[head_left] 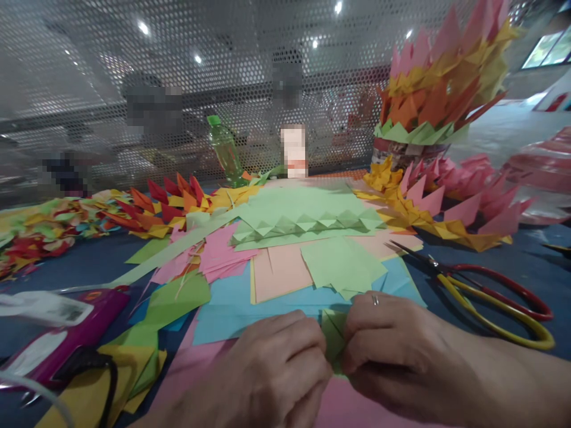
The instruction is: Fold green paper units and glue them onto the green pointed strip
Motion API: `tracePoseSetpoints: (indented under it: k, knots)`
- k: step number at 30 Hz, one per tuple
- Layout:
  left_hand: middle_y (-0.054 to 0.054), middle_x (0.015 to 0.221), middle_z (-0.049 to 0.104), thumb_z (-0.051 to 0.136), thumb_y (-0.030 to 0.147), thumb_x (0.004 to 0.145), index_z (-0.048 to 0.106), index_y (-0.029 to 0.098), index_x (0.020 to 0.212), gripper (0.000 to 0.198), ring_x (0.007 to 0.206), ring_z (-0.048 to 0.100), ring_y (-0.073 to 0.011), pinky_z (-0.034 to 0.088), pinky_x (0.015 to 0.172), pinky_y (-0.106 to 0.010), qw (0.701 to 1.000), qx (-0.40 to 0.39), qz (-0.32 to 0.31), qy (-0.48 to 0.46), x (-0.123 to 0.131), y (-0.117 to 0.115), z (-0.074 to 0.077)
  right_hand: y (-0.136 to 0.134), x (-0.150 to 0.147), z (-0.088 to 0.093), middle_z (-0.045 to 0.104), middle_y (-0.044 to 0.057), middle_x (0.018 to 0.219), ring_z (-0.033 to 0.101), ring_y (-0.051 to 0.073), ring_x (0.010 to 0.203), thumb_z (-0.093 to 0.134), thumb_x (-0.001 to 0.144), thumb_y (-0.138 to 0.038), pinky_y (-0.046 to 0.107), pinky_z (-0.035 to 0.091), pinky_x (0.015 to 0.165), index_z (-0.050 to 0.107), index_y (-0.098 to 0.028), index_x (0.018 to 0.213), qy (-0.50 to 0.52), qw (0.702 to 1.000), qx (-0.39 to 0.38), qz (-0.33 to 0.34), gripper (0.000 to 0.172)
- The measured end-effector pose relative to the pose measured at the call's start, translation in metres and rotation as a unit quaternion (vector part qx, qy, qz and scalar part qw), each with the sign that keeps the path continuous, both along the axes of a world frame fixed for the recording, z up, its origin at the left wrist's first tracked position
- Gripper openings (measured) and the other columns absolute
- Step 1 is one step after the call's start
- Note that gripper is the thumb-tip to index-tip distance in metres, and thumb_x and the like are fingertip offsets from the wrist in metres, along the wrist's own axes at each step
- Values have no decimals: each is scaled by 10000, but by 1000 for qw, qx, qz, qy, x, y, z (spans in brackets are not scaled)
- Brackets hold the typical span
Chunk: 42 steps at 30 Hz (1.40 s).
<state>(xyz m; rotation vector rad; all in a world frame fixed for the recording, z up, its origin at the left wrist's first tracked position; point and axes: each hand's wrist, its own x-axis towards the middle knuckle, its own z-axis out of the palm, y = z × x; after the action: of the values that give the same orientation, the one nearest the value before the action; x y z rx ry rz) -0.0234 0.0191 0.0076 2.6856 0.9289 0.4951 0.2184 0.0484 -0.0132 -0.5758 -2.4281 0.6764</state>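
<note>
- Head view: small green folded-paper piece right at the blue paper sheet's near edge!
- Left hand, right hand pinch its opposite sides, equally near; its visible length points towards that sheet.

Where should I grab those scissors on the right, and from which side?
I'd take the scissors by the red and yellow loops, right hand coming from the right: those loops face that side, while the narrow blades point the opposite way, left and away.
</note>
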Motion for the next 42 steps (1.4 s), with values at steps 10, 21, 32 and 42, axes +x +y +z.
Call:
tracePoseSetpoints:
  k: [10,21,32,42]
  knots:
    - [-37,945,656,560,24,954,663,177,929,186,882,610,-196,516,779,-309,1000,-20,-7,2,2,3,6,1,1,2,624,4,872,557,129,812,623,942,-68,264,424,736,677,-186,893,-11,1000,-5,6,139]
    - [-57,911,651,583,186,995,672,206,957,99,863,624,-205,558,748,-270,999,31,-28,-3,4,9,8,1,1,1,609,1,872,552,136,825,621,951,-81,272,421,749,662,-192,879,-22,1000,-4,6,138]
    - [-35,928,645,647,223,989,667,193,913,84,851,610,-182,535,712,-250,997,56,-47,36,0,7,10,-1,3,12,649,14,889,582,126,833,607,931,-46,247,446,751,703,-164,892,-32,999,-29,14,157]
    - [21,935,645,834,179,855,627,172,869,207,859,609,-174,510,695,-296,998,37,-34,29,-4,3,7,1,6,41,723,74,949,662,166,855,483,918,-5,262,543,757,766,-149,1138,-60,996,-57,36,386]
